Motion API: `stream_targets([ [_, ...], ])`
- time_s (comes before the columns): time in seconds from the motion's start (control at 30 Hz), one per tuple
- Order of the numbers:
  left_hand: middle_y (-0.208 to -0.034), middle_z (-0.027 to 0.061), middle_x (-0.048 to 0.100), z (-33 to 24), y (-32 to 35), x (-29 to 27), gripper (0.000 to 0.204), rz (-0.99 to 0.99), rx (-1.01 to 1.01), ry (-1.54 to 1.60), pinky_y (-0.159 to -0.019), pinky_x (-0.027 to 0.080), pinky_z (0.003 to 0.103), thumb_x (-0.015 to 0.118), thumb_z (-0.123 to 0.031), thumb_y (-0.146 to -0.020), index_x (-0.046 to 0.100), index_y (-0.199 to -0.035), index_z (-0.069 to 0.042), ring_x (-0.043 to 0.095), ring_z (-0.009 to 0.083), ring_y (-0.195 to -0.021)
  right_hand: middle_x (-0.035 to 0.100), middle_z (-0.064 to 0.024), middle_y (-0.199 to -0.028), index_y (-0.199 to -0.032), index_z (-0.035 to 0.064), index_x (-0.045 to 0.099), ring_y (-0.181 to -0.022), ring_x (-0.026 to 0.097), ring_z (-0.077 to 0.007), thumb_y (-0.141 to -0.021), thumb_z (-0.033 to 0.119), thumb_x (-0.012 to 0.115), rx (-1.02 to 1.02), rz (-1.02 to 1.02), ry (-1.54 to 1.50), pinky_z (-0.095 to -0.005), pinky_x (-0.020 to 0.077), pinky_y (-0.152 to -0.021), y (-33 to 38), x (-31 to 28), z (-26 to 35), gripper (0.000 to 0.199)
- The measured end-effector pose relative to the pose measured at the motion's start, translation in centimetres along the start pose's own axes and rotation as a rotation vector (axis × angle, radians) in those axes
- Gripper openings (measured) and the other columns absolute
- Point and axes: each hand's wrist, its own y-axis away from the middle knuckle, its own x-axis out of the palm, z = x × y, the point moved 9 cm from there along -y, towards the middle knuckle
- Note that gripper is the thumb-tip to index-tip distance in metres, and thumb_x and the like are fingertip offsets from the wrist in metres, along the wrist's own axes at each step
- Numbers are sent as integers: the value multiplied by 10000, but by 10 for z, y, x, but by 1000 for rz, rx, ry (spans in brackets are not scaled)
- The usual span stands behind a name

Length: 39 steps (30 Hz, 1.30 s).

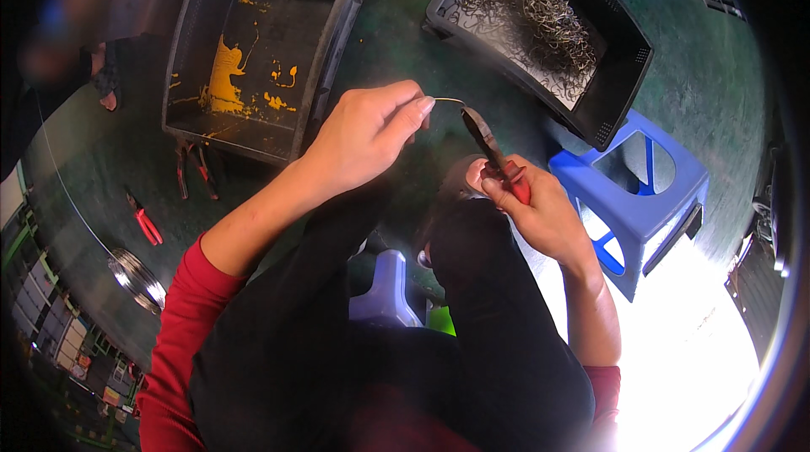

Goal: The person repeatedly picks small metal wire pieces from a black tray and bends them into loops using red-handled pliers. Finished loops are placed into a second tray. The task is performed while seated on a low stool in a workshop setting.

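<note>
The left hand (364, 138) is closed in a pinch, thumb and fingertips pressed on one end of a short wire (448, 101). The wire is thin, grey and slightly curved, and runs from the fingertips across to the tip of the pliers (494, 151). The right hand (540, 212) is wrapped tight around the pliers' handles, which are red; the dark metal nose sticks up and to the left out of the fist and meets the wire's far end. Whether the nose clamps the wire or only touches it is hard to make out. Both hands are raised over the person's lap, the left a little higher than the right, with the wire between them.

Beyond the right hand lies a black crate (629, 72) holding a tangled heap of thin bent wire pieces, pale grey. Just to the right of the right hand stands a blue stool (666, 199) with an open top. Beyond the left hand sits a second black crate (181, 56), its floor smeared with yellow stains. To the left of the left forearm, on the dark green floor, lie another pair of red-handled pliers (146, 223) and, nearer the person, a coil (139, 279) of shiny wire. A second pair of dark tools lies beside the stained crate's near edge.
</note>
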Motion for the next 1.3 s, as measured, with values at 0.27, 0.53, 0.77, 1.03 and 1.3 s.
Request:
stream_targets([
  [0.27, -572, -17, 431, 19, 3, 12, 408, 78, -254, 339, -519, 331, 254, 484, -315, -1003, 541, -703, -44, 410, 64, -544, 622, -181, -950, -1021, 25, 556, -900, 614, -401, -826, 104, 696, -207, -350, 350, -472, 484, -754, 3, -18, 17, 252],
  [0.53, -543, -68, 348, 22, 5, 18, 400, 91, -308, 470, -457, 221, 219, 474, -334, -1007, 485, -679, -105, 293, 30, -475, 590, -152, -970, -1062, 30, 549, -925, 588, -372, -749, 115, 732, -302, -518, 570, -459, 478, -773, 7, -21, 27, 373],
  [0.77, -542, -62, 335, 27, 9, 29, 407, 147, -420, 693, -453, 227, 221, 467, -360, -1012, 486, -700, -101, 290, 39, -463, 589, -189, -990, -1102, 19, 536, -948, 587, -408, -749, -46, 639, -300, -551, 580, -455, 473, -791, 7, -22, 26, 373],
  [1.03, -700, 33, 589, 23, -9, -15, 555, 86, -248, -52, -490, 404, 209, 398, -482, -1026, 676, -986, -3, 515, 79, -577, 641, -217, -858, -998, -7, 569, -838, 616, -417, -856, 111, 656, -107, -172, 255, -416, 474, -751, -1, -16, 8, 204],
  [1.3, -730, 32, 598, 3, -6, -17, 387, 40, -113, -99, -493, 423, 212, 513, -341, -1011, 683, -1012, 7, 590, 75, -648, 648, -213, -871, -1001, -7, 576, -842, 624, -400, -864, 121, 647, -100, -164, 298, -410, 479, -764, -2, -15, 12, 201],
])
